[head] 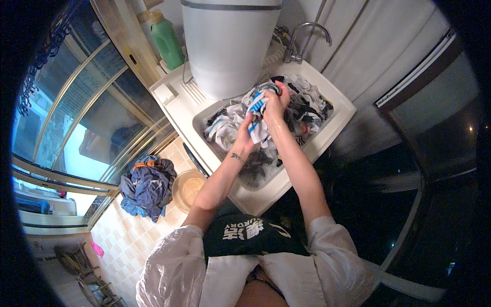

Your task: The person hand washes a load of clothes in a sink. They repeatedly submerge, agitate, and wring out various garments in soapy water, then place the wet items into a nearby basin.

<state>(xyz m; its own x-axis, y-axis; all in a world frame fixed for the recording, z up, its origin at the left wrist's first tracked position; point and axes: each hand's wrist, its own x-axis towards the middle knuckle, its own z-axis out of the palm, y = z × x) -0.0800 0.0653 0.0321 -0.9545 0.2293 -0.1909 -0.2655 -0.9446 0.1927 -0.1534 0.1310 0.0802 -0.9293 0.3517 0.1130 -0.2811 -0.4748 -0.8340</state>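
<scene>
A wet white garment with blue stripes [259, 103] is bunched between my two hands, above the basin of a white laundry sink [345, 109]. My right hand [274, 103] grips its upper part, with grey and white fabric under the fingers. Lower down, my left hand [247, 132] holds the garment from its left side. Around and below them, soaked white clothes [224, 132] and mixed black-and-white clothes [308, 111] fill much of the basin. Dark, sudsy water [257, 169] shows at the near corner. The garment's full shape is hidden by folds and fingers.
Behind the basin stands a white cylindrical appliance [230, 46], with a curved chrome faucet [310, 25] to its right. A green detergent bottle [167, 40] is at the back left. On the tiled floor lie piled dark clothes [149, 188] beside a yellowish plastic basin [187, 188].
</scene>
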